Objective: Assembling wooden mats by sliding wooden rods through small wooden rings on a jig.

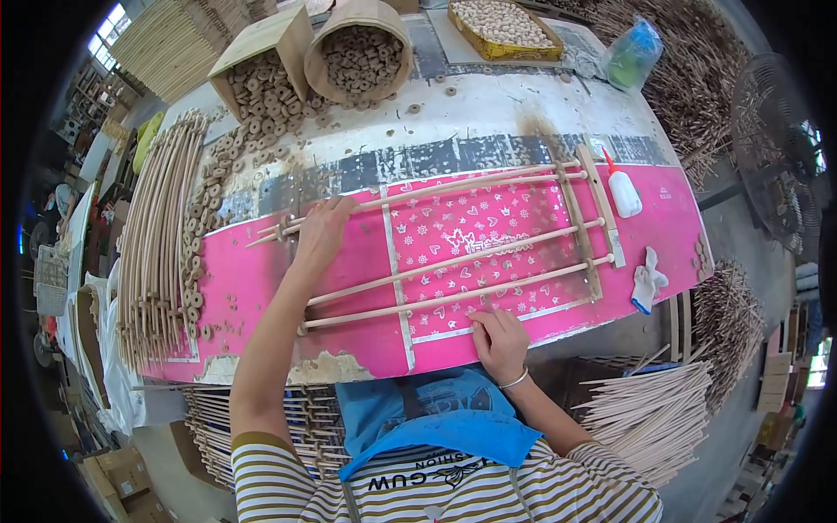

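Several long wooden dowels (462, 283) lie side by side across a pink printed sheet (288, 349). Their right ends rest on a wooden strip frame (577, 228). My left hand (324, 228) is closed over the farthest dowels near their left ends, beside a small wooden ring (283, 228) that sits on them; its fingertips are partly hidden. Close to the table's front edge, my right hand (503, 342) has its fingers curled together just below the nearest dowel. Whatever it may hold is too small to make out.
A bundle of ringed dowels (161, 244) lies at left beside loose wooden rings (205, 209). Behind are a wooden box (261, 65), a round tub (362, 52) and a yellow tray (504, 30). At right are a white glue bottle (624, 193), a glove (647, 281) and a fan (776, 157).
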Available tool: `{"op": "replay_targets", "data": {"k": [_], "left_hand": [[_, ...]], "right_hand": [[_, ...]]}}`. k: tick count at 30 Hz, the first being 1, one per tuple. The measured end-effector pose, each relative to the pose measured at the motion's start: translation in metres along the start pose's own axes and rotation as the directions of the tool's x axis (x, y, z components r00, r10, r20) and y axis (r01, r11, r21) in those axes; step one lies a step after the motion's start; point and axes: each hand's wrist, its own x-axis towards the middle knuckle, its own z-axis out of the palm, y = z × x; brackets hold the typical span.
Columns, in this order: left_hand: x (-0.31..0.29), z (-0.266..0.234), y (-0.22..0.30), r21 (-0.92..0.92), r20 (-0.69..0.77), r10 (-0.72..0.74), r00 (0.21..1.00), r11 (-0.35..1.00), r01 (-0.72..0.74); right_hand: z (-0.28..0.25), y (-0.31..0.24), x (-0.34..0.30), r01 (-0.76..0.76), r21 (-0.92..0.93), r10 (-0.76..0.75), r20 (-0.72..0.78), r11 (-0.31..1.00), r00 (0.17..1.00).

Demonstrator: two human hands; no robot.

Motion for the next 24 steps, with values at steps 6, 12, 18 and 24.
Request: {"op": "replay_targets", "data": {"k": [6,12,18,24], "left_hand": [[-0.003,0.011,-0.005,0.021,0.028,-0.011,1.0,1.0,0.01],[-0.021,-0.009,-0.001,0.124,-0.125,0.124,0.984,0.986,-0.108],[-0.173,-0.151,0.01,0.22,-0.391,-0.263,0.882,0.904,0.367],[-0.459,-0.227,0.067,-0.445,-0.633,-0.764,0.128,0.494,0.747]], "right_hand": [[0.0,-0.001,-0.002,0.011,0.004,-0.011,0.025,1.0,1.0],[0.004,0.004,-0.011,-0.022,0.038,0.019,0.081,0.999,0.997],[0.005,0.004,-0.011,0.014,0.023,-0.016,0.094,1.0,0.995],[0.018,0.025,-0.016,0.054,0.034,-0.059,0.148,0.998,0.987]]}}
